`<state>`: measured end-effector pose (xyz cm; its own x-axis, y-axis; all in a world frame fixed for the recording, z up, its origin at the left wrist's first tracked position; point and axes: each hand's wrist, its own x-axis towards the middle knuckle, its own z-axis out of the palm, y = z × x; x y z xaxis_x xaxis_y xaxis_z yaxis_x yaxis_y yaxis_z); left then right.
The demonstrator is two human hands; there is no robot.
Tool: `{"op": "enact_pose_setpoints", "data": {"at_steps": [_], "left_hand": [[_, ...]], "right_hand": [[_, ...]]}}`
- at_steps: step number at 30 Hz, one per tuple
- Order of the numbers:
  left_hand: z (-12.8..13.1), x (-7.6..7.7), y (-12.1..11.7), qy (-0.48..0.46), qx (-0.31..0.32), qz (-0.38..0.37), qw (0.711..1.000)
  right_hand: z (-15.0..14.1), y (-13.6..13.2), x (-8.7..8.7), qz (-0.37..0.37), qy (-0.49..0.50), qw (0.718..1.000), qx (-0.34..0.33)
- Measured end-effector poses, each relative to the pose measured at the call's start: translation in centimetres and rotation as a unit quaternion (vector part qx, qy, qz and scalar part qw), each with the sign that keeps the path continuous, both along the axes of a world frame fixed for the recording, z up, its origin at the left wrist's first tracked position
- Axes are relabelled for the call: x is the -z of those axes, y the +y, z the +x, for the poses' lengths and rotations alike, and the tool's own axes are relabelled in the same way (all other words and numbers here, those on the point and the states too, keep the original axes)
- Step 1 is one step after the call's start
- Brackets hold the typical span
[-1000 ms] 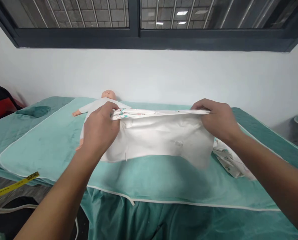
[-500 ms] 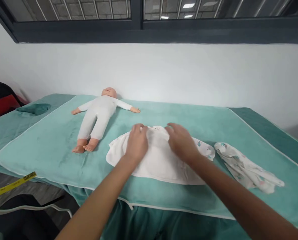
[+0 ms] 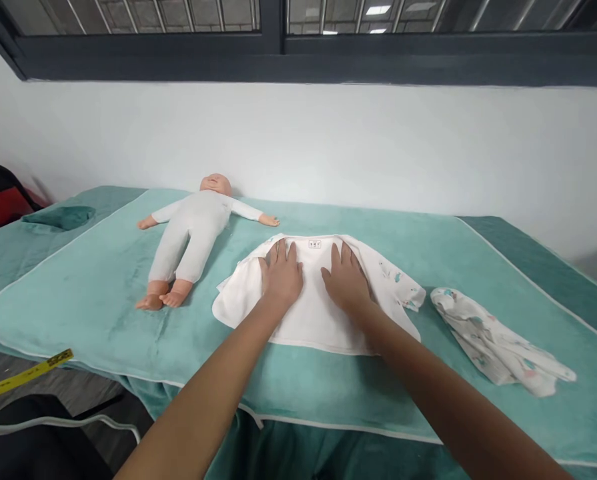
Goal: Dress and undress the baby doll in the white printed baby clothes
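A white baby garment (image 3: 314, 319) lies spread on the teal mat (image 3: 88, 293), its inside facing up and a small label near the collar. My left hand (image 3: 281, 275) lies flat on its left half, fingers stretched out. My right hand (image 3: 347, 278) lies flat on its right half, fingers also spread. A baby doll (image 3: 191, 230) in a white suit lies on its back to the left of the garment, arms out. A crumpled printed cloth (image 3: 495, 343) lies to the right of the garment.
The mat covers a teal-draped table against a white wall under a dark-framed window. A folded teal cloth (image 3: 58, 217) sits at the far left. A yellow tape (image 3: 23, 377) and a white cable (image 3: 58, 421) are on the floor at lower left.
One second ago both hands held the garment up by its top edge. They laid it on the mat, and now both palms press flat near the collar.
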<state>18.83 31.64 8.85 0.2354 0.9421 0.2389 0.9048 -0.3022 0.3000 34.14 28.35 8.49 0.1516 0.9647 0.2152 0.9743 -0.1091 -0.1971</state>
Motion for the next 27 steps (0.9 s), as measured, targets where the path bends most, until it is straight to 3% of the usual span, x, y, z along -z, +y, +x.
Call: {"op": "enact_pose_setpoints", "data": {"at_steps": [5, 12, 19, 24, 27], "left_hand": [[0.5, -0.2, 2.7, 0.019, -0.013, 0.036, 0.999], [1.3, 1.7, 5.5, 0.021, -0.01, 0.034, 0.999], [1.4, 2.2, 6.0, 0.001, -0.01, 0.021, 1.0], [1.3, 1.9, 5.7, 0.011, -0.004, 0.023, 1.0], [1.0, 1.5, 5.0, 0.025, 0.031, 0.035, 0.999]], "right_hand": [[2.0, 2.0, -0.4, 0.008, -0.028, 1.0, -0.004], [3.0, 5.4, 0.9, 0.02, 0.006, 1.0, 0.005], [3.8, 6.9, 2.6, -0.002, 0.008, 1.0, -0.029], [3.6, 6.9, 2.4, -0.025, -0.015, 0.999, -0.031], [3.4, 6.8, 2.1, -0.038, -0.044, 0.998, -0.022]]}}
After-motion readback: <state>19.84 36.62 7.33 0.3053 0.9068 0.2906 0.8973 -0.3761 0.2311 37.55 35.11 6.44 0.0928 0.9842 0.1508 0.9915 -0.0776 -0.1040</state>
